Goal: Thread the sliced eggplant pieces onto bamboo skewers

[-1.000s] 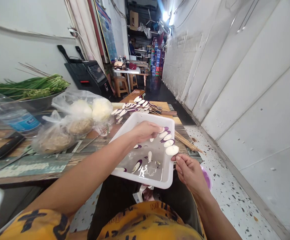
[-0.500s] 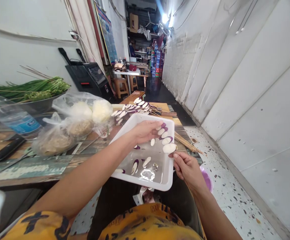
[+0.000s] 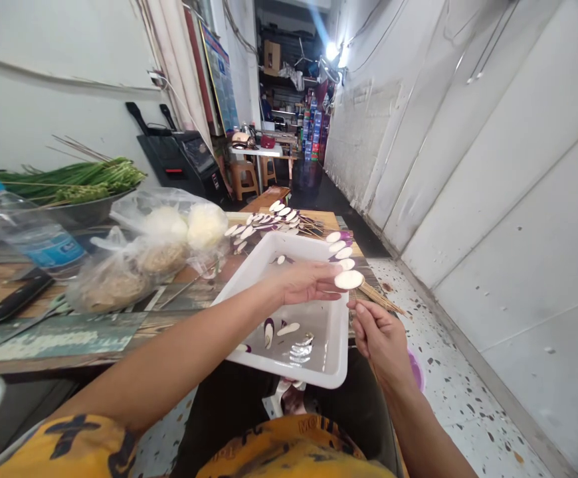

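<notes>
White eggplant slices with purple skin point(image 3: 349, 279) are lined up on a skewer above the right side of a white plastic basin point(image 3: 345, 345). My left hand point(image 3: 309, 281) reaches across the basin and is closed on the slices at the near end of the row. Just below the nearest slice, my right hand point(image 3: 381, 332) pinches the skewer's lower end; most of the skewer is hidden. Loose eggplant slices point(image 3: 289, 328) float in the basin's water. Past the far rim lies a pile of skewered eggplant slices point(image 3: 249, 224).
Bare bamboo skewers point(image 3: 381, 299) lie right of the basin. To the left are plastic bags of food point(image 3: 112, 279), a black-handled knife point(image 3: 17, 302), a water bottle point(image 3: 52, 249) and a bowl of greens point(image 3: 90, 211). A white wall point(image 3: 508, 199) runs along the right.
The row of eggplant slices has shifted right, over the basin's right rim. My left hand has moved right and nearer, from the far end of the row to the near slices.
</notes>
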`<state>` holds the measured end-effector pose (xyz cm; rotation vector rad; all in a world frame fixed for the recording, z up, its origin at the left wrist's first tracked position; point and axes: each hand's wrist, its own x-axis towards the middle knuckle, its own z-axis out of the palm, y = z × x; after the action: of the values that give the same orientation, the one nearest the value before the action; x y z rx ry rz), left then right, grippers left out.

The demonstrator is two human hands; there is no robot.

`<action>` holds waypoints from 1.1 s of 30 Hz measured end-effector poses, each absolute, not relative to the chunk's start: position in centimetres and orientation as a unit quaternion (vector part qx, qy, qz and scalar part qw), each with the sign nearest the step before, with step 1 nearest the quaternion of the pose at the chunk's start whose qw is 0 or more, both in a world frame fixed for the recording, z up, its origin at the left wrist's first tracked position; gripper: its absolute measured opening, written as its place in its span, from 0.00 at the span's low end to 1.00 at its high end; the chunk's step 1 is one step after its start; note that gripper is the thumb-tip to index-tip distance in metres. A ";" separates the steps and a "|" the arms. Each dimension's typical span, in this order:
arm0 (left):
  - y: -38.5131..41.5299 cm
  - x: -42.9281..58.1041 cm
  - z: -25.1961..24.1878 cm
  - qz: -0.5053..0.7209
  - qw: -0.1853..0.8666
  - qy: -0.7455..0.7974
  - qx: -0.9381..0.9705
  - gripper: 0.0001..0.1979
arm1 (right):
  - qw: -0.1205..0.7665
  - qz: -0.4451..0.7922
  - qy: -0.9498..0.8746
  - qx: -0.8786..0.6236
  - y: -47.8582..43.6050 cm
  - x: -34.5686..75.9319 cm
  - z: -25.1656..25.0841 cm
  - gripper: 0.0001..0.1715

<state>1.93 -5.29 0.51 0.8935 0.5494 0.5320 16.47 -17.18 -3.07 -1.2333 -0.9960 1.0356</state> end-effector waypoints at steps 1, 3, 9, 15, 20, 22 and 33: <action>-5.5 2.1 0.5 0.255 0.833 0.258 0.418 0.17 | 0.587 0.440 -0.423 -0.531 -17.0 16.4 -2.9 0.19; -5.7 2.4 0.4 0.271 0.834 0.259 0.406 0.17 | 0.586 0.436 -0.423 -0.536 -16.8 16.2 -2.8 0.19; -5.5 2.3 0.6 0.307 0.829 0.259 0.390 0.10 | 0.570 0.403 -0.473 -0.538 -15.9 16.0 -2.3 0.18; -5.2 1.4 2.2 0.343 0.807 0.284 0.388 0.05 | 0.555 0.387 -0.525 -0.516 -14.0 14.7 -0.7 0.15; -4.9 0.6 3.2 0.371 0.779 0.284 0.419 0.06 | 0.568 0.394 -0.523 -0.499 -12.5 13.6 1.2 0.14; -4.7 0.2 3.6 0.397 0.780 0.257 0.410 0.08 | 0.574 0.389 -0.530 -0.488 -12.3 13.4 1.8 0.13; -4.4 0.2 3.2 0.433 0.774 0.248 0.390 0.05 | 0.558 0.415 -0.544 -0.469 -12.4 12.9 1.3 0.14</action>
<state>0.15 -4.42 3.19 0.8444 0.5373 0.9385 12.87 -12.42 1.33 -1.1069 -1.2835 0.9787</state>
